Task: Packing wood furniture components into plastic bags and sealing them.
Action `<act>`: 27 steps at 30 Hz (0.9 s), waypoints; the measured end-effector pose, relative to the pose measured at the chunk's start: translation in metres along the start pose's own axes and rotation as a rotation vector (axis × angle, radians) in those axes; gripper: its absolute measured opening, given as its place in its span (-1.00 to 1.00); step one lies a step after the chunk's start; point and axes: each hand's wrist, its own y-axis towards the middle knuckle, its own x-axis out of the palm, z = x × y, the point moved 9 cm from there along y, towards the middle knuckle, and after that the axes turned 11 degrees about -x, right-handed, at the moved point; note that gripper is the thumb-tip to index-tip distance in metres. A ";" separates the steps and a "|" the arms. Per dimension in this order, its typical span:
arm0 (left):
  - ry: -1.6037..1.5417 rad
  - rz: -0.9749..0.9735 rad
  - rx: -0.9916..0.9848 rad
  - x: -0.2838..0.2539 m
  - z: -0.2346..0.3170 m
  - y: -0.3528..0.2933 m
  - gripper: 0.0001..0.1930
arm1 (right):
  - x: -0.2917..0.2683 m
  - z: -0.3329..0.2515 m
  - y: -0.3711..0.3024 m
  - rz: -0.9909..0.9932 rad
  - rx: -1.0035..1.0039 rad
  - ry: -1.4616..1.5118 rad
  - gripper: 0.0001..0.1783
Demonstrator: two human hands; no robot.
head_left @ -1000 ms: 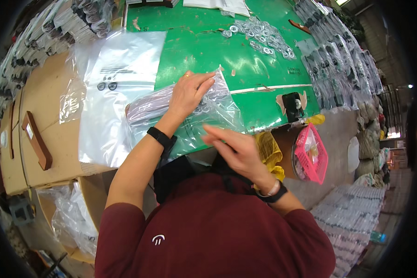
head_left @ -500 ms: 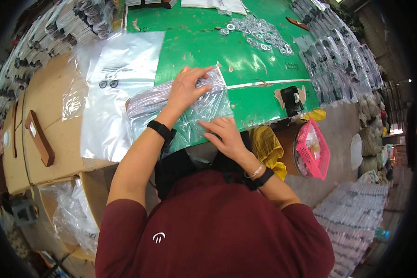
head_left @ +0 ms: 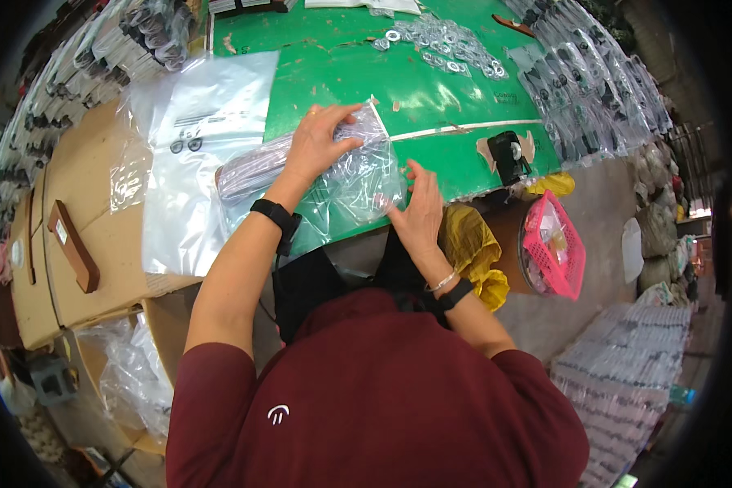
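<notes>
Head view: a clear bag (head_left: 346, 175) is held at the near edge of the green table (head_left: 431, 89), directly ahead of the person. The right hand (head_left: 419, 215) is set against the bag's near right corner, fingers extended and close together, apparently to pin that end; whether anything is pinched cannot be told. The left hand (head_left: 321, 146) is laid over the bag's upper left part, fingers curled down onto the film, thumb toward the far edge, so the bag is kept flat and steady between both hands. Dark contents are seen dimly through the film at its left end; their kind cannot be told.

Just left, flat clear bags (head_left: 195, 154) are spread over a cardboard box (head_left: 65, 195), with a brown block (head_left: 73, 246) nearer. To the right, a yellow cloth (head_left: 472, 248) and a pink basket (head_left: 557, 244) are noted below the table edge. A black object (head_left: 508, 154) sits on the table near the edge. Farther off, loose metal rings (head_left: 443, 45) are scattered; packed bags (head_left: 594, 81) are ranked at the far right. Nothing lies between the hands and the bag.
</notes>
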 end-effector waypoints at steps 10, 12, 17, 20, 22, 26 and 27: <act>-0.044 0.021 0.060 -0.002 0.003 -0.001 -0.36 | -0.029 0.026 -0.026 0.114 0.102 0.371 -0.74; -0.033 0.004 0.076 -0.003 0.003 -0.004 -0.34 | -0.035 0.024 -0.022 0.080 0.066 0.424 -0.74; 0.054 -0.071 0.181 -0.001 0.014 -0.007 -0.27 | -0.021 0.058 -0.016 -0.086 0.194 0.884 -0.63; 0.072 -0.166 0.138 0.004 0.010 -0.007 -0.23 | -0.028 0.059 0.014 -0.172 0.051 0.544 -0.47; 0.099 -0.169 0.134 0.004 0.009 -0.006 -0.22 | -0.023 0.019 0.035 -0.182 -0.428 0.090 -0.34; 0.103 -0.180 0.138 0.006 0.009 -0.005 -0.22 | -0.001 0.012 0.052 -0.157 -0.501 0.133 -0.29; 0.100 -0.184 0.141 0.007 0.010 -0.005 -0.23 | 0.002 0.013 0.055 -0.157 -0.496 0.140 -0.29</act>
